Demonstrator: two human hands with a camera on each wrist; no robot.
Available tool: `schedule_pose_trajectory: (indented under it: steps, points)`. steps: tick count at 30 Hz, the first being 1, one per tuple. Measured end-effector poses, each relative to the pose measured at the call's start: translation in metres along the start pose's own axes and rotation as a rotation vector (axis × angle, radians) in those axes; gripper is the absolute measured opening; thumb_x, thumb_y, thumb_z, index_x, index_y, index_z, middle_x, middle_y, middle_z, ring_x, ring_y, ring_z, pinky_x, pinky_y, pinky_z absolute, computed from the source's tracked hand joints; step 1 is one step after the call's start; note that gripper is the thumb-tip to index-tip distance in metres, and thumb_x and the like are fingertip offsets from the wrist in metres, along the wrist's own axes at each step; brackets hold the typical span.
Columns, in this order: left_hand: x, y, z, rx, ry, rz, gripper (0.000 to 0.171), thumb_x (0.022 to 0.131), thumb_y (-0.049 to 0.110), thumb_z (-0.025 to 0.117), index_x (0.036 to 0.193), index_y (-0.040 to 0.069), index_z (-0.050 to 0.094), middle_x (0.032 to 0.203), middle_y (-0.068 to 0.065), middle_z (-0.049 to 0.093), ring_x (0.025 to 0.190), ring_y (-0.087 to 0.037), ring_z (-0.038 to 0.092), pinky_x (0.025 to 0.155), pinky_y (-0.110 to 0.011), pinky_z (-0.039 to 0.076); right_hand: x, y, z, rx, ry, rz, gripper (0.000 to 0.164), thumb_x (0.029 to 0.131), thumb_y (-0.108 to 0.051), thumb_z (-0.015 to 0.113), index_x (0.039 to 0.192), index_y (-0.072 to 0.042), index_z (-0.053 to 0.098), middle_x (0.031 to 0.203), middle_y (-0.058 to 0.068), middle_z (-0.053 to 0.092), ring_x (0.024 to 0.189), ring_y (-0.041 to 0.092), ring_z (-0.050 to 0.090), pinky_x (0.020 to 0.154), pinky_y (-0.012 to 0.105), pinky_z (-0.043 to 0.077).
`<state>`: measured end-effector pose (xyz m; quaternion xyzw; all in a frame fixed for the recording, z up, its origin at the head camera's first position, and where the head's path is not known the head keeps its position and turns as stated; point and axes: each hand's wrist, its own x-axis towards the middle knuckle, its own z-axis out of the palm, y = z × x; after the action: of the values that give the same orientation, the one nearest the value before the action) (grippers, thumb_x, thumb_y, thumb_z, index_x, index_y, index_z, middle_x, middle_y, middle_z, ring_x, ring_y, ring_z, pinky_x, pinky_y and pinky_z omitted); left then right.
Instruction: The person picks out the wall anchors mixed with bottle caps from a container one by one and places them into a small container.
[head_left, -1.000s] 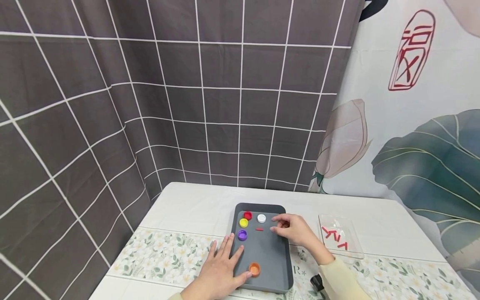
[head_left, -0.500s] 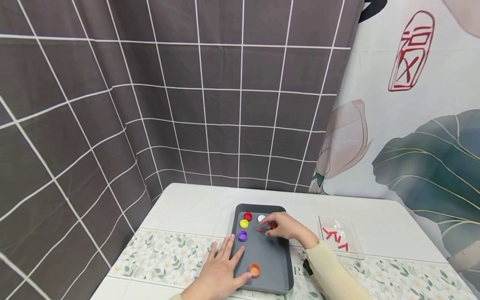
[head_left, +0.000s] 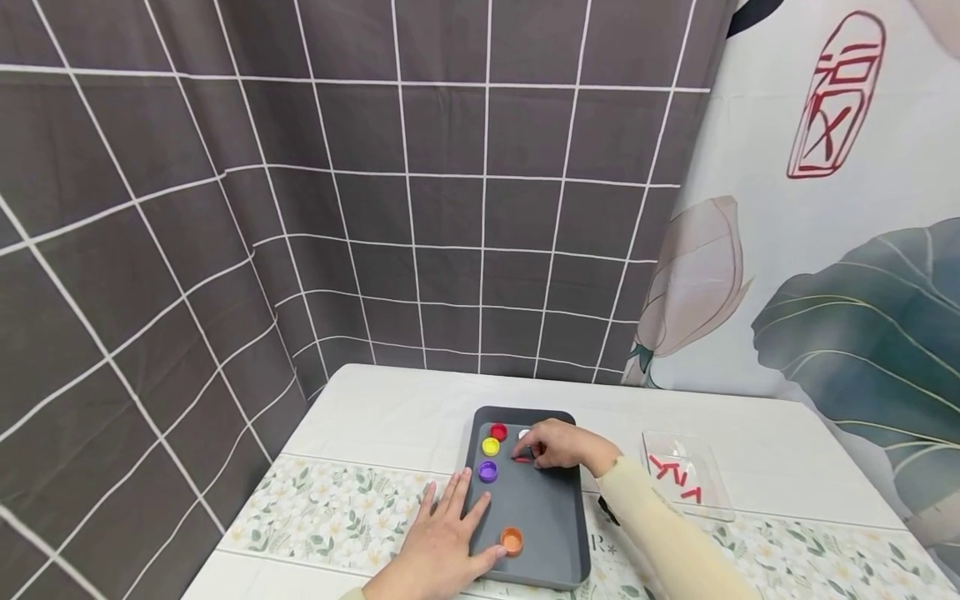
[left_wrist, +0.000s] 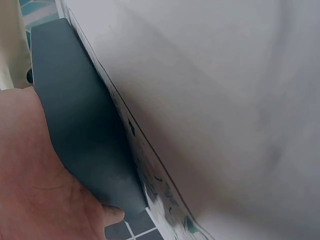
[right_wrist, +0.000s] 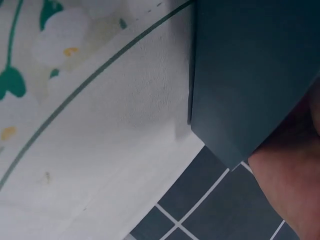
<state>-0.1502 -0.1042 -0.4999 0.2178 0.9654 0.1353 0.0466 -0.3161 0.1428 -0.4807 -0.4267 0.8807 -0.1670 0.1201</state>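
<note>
A short red stick (head_left: 522, 460) lies on the dark grey tray (head_left: 544, 533), below the white bottle cap (head_left: 523, 433). My right hand (head_left: 557, 443) reaches over the tray's right side, its index finger and thumb at the two ends of the stick, pinching it; the hand partly covers the white cap. Along the tray's left edge rests my left hand (head_left: 442, 537), fingers spread, thumb beside the orange bottle cap (head_left: 512, 542). Red (head_left: 498, 432), yellow (head_left: 491, 447) and purple (head_left: 488, 472) caps form a column at the tray's left. The wrist views show the tray's side (left_wrist: 80, 110) and part of each hand.
A clear shallow tray (head_left: 722, 500) with several red sticks (head_left: 666, 468) stands right of the grey tray. A small black object (head_left: 607, 510) shows beside the right sleeve. A white, floral-printed cloth covers the table (head_left: 397, 400); a dark grid curtain (head_left: 442, 208) hangs behind.
My right hand has moved left over the grey tray, from its right edge to the red stick, and its finger and thumb have come down around it. The left hand stays put.
</note>
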Motion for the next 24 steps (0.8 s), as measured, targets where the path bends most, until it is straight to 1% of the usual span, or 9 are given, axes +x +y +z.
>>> schedule_pose_trajectory:
  steps: [5, 9, 10, 12, 15, 17, 20, 24]
  points:
    - [0.001, -0.0002, 0.0007, -0.004, 0.008, 0.008, 0.083, 0.096, 0.075, 0.039, 0.152, 0.014, 0.048, 0.167, -0.02, 0.019, 0.154, -0.037, 0.018, 0.118, -0.066, 0.013, 0.0028, -0.0041, -0.0028, -0.037, -0.001, -0.016, 0.035, 0.085, 0.005, 0.073, 0.112, -0.015, 0.079, 0.069, -0.009, 0.056, 0.061, 0.001, 0.045, 0.061, 0.021, 0.044]
    - [0.0011, 0.0006, -0.0001, -0.011, 0.001, 0.01, 0.083, 0.095, 0.074, 0.04, 0.153, 0.015, 0.047, 0.167, -0.02, 0.018, 0.154, -0.038, 0.018, 0.117, -0.067, 0.013, 0.0038, -0.0065, -0.0038, -0.089, -0.001, -0.035, 0.031, 0.087, 0.003, 0.074, 0.11, -0.017, 0.08, 0.083, -0.006, 0.067, 0.068, 0.003, 0.048, 0.066, 0.022, 0.046]
    - [0.0011, 0.0007, -0.0005, -0.012, -0.003, 0.009, 0.083, 0.095, 0.074, 0.04, 0.153, 0.015, 0.047, 0.167, -0.02, 0.018, 0.154, -0.038, 0.018, 0.117, -0.067, 0.013, 0.0038, -0.0066, -0.0037, -0.103, 0.0, -0.04, 0.03, 0.087, 0.003, 0.074, 0.109, -0.017, 0.08, 0.087, -0.006, 0.069, 0.07, 0.003, 0.049, 0.067, 0.022, 0.046]
    - [0.0012, 0.0005, -0.0006, -0.019, -0.009, 0.007, 0.083, 0.095, 0.074, 0.04, 0.153, 0.015, 0.047, 0.167, -0.019, 0.018, 0.154, -0.038, 0.018, 0.118, -0.067, 0.013, 0.0041, -0.0069, -0.0038, -0.116, 0.0, -0.041, 0.029, 0.087, 0.002, 0.074, 0.108, -0.017, 0.08, 0.089, -0.006, 0.07, 0.071, 0.003, 0.049, 0.067, 0.022, 0.047]
    - [0.001, -0.0003, -0.0001, -0.023, -0.003, 0.01, 0.083, 0.095, 0.075, 0.04, 0.152, 0.015, 0.048, 0.167, -0.02, 0.019, 0.154, -0.038, 0.019, 0.117, -0.067, 0.013, 0.0049, -0.0069, -0.0036, -0.102, 0.0, -0.033, 0.027, 0.087, 0.002, 0.075, 0.106, -0.017, 0.08, 0.078, -0.007, 0.065, 0.067, 0.002, 0.047, 0.063, 0.021, 0.045]
    - [0.001, -0.0011, 0.001, -0.019, 0.004, 0.011, 0.083, 0.095, 0.075, 0.039, 0.152, 0.015, 0.049, 0.167, -0.02, 0.02, 0.154, -0.038, 0.019, 0.117, -0.067, 0.013, 0.0057, -0.0071, -0.0034, -0.086, -0.005, -0.023, 0.026, 0.087, 0.002, 0.074, 0.104, -0.016, 0.08, 0.071, -0.009, 0.058, 0.063, 0.001, 0.045, 0.061, 0.02, 0.042]
    - [0.0015, -0.0022, 0.0031, -0.002, 0.009, 0.006, 0.082, 0.095, 0.075, 0.039, 0.152, 0.016, 0.049, 0.167, -0.019, 0.02, 0.154, -0.037, 0.019, 0.118, -0.067, 0.013, 0.0066, -0.0073, -0.0028, -0.082, -0.004, -0.025, 0.023, 0.086, 0.003, 0.074, 0.1, -0.015, 0.079, 0.067, -0.011, 0.053, 0.062, 0.0, 0.043, 0.06, 0.02, 0.04]
    - [0.0031, -0.0038, 0.0057, 0.014, 0.01, -0.004, 0.081, 0.095, 0.074, 0.04, 0.152, 0.017, 0.049, 0.167, -0.018, 0.02, 0.154, -0.036, 0.018, 0.118, -0.066, 0.013, 0.0068, -0.0084, -0.0022, -0.076, -0.003, -0.027, 0.022, 0.085, 0.005, 0.073, 0.097, -0.012, 0.077, 0.067, -0.011, 0.052, 0.062, 0.0, 0.043, 0.06, 0.019, 0.041]
